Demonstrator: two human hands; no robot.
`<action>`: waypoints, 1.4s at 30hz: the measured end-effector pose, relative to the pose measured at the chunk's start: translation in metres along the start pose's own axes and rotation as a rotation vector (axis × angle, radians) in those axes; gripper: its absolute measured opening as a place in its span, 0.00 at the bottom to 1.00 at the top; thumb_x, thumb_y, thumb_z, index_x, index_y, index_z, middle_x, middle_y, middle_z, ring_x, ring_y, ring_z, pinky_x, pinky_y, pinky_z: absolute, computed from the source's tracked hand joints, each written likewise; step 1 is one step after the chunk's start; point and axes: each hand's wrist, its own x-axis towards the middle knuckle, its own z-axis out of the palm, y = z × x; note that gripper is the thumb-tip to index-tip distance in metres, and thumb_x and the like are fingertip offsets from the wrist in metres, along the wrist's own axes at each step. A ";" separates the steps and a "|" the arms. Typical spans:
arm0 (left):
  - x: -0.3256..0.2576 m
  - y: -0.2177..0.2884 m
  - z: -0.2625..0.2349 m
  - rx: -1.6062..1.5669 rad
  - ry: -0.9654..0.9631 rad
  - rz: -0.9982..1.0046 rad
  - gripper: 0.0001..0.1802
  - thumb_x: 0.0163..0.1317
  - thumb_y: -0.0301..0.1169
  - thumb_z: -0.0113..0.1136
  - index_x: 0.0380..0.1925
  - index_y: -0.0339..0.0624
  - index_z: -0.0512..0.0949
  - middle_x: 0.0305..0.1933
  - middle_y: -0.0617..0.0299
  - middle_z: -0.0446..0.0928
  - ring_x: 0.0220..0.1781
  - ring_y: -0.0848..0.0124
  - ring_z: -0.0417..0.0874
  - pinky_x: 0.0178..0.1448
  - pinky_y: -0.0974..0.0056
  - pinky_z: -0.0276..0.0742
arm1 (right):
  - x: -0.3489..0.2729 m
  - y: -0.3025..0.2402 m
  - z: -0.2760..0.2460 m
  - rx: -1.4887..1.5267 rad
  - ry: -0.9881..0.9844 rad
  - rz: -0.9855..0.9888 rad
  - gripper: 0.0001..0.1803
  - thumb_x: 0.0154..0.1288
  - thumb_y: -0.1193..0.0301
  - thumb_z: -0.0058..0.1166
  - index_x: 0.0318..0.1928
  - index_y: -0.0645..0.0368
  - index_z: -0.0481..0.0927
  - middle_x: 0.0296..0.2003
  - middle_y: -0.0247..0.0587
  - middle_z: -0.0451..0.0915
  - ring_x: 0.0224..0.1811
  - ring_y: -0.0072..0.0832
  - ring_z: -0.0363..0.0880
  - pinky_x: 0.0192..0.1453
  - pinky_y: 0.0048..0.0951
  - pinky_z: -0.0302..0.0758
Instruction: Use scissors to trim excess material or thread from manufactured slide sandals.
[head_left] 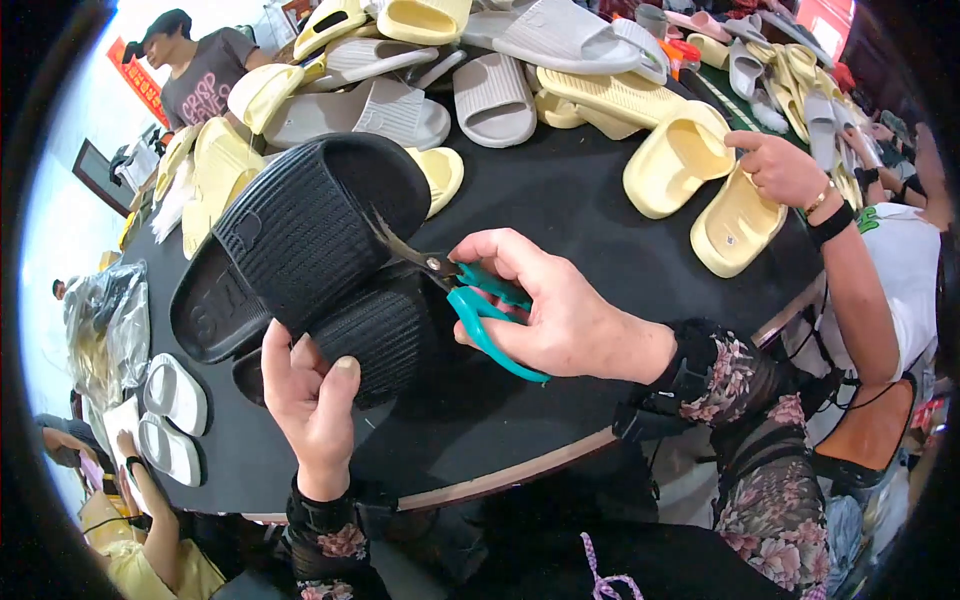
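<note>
Black worktable (560, 185) spans the view beneath your hands, its edges bent by the lens. Your left hand (312, 400) closes thumb and bent fingers on the near edge of the black sandals (290, 230); some fingers are partly hidden, so their exact contact cannot be told. Your right hand (560, 310) is wrapped around the teal handles of the scissors (438, 267). Note that the blade tips, beside the upper sandal's strap, are hard to make out against black; whether they touch it cannot be told. The sandals sit beyond your left hand and left of your right hand, the upper one covering part of the lower. Behind them, a yellow sandal (442, 180) is partly blocked from view. At the far side, grey sandals (493, 98) and yellow ones lie heaped. To your right, a co-worker's hand (785, 170) is at a yellow slide (735, 235). To your left are white sandals (175, 393) and a clear plastic bag (105, 325).
</note>
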 end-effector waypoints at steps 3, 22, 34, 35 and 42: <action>-0.003 0.000 -0.001 0.034 -0.021 -0.035 0.35 0.52 0.16 0.47 0.64 0.29 0.53 0.60 0.41 0.66 0.60 0.56 0.71 0.64 0.58 0.64 | 0.000 0.006 0.002 0.001 0.025 -0.044 0.24 0.56 0.67 0.61 0.49 0.63 0.67 0.32 0.41 0.77 0.32 0.23 0.77 0.35 0.27 0.75; -0.007 -0.009 -0.002 0.109 -0.155 0.082 0.35 0.52 0.19 0.49 0.63 0.28 0.55 0.60 0.46 0.67 0.60 0.60 0.71 0.62 0.61 0.65 | 0.005 -0.005 -0.006 0.150 0.026 -0.080 0.24 0.56 0.78 0.59 0.52 0.63 0.65 0.34 0.35 0.75 0.37 0.16 0.72 0.43 0.21 0.71; -0.006 -0.013 -0.001 0.082 -0.160 0.190 0.33 0.53 0.17 0.48 0.62 0.26 0.56 0.59 0.47 0.68 0.59 0.61 0.71 0.63 0.61 0.64 | 0.005 -0.005 -0.010 0.153 0.035 -0.095 0.23 0.57 0.78 0.59 0.53 0.63 0.66 0.35 0.34 0.74 0.36 0.15 0.73 0.42 0.20 0.72; -0.006 -0.012 -0.001 0.071 -0.131 0.184 0.31 0.54 0.16 0.48 0.61 0.25 0.56 0.57 0.47 0.69 0.59 0.62 0.71 0.63 0.62 0.64 | 0.006 -0.004 -0.009 0.233 0.071 -0.093 0.23 0.58 0.78 0.58 0.53 0.63 0.66 0.35 0.34 0.74 0.36 0.14 0.73 0.41 0.19 0.72; -0.002 -0.013 0.001 0.015 0.035 0.131 0.34 0.53 0.15 0.44 0.64 0.30 0.54 0.59 0.44 0.68 0.55 0.61 0.74 0.60 0.62 0.66 | 0.021 0.020 -0.019 0.039 0.254 -0.203 0.21 0.58 0.72 0.58 0.49 0.65 0.66 0.31 0.43 0.78 0.33 0.23 0.78 0.39 0.27 0.75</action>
